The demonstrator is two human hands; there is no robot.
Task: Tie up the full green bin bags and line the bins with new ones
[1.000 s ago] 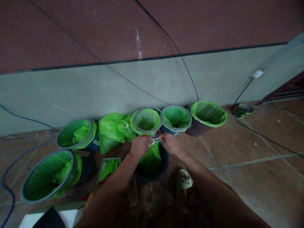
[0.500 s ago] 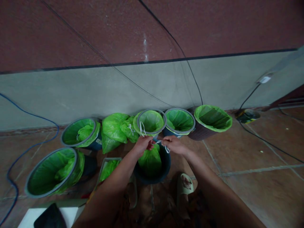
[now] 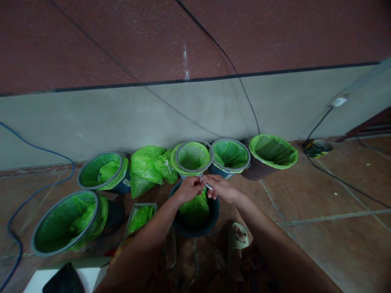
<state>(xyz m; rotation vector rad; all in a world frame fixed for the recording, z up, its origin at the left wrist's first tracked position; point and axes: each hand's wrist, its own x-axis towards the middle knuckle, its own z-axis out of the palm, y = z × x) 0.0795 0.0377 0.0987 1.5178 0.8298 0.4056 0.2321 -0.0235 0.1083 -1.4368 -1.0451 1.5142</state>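
Note:
My left hand [image 3: 188, 188] and my right hand [image 3: 220, 188] meet over a dark round bin [image 3: 214, 213] on the floor in front of me. Both are closed in a pinch on the thin white drawstrings [image 3: 206, 184] of the green bag [image 3: 193, 206] that sits gathered inside that bin. The strings are short and taut between my fingertips. My bare forearms run down to the lower edge of the picture.
Several bins lined with green bags stand along the wall: three at the back [image 3: 192, 156] [image 3: 230, 154] [image 3: 272, 151], two at the left [image 3: 100, 175] [image 3: 65, 221]. Tied green bags [image 3: 146, 165] lie between them. A slipper [image 3: 238, 236], cables and a tiled floor surround me.
My hands have come closer together above the bin. The loose loop of white string that stood up beside my left hand half a second ago is drawn in between my fingers.

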